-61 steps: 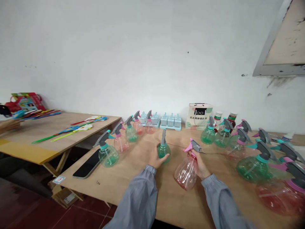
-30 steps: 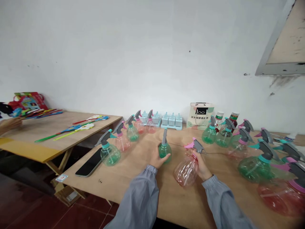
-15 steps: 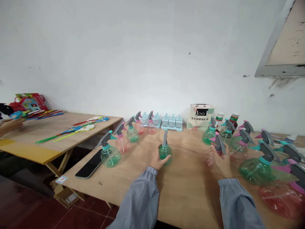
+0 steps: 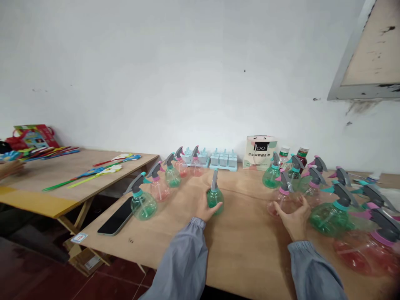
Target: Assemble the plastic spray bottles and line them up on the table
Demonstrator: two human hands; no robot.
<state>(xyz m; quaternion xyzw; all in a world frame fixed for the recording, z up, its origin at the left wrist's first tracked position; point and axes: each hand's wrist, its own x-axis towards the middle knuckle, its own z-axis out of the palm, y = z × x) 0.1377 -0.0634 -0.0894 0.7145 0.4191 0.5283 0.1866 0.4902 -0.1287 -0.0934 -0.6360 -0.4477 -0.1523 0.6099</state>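
Observation:
My left hand is wrapped round the body of a green spray bottle with a grey trigger head, upright on the wooden table. On the right, my right hand is spread, thumb and fingers apart, at the near side of a pink spray bottle. Its thumb overlaps the bottle's lower body; I cannot tell whether it touches. Several more green and pink spray bottles crowd to the right of that hand. A row of others stands left of my left hand.
A phone lies at the table's left. Light-blue ice-pop moulds, a paper bag and two capped bottles stand along the wall. Another table holds colourful hand-shaped sticks; another person's hand shows there.
My right hand has let go of the pink spray bottle's head and opened lower, beside its body. My left hand keeps its hold. The view has shifted slightly.

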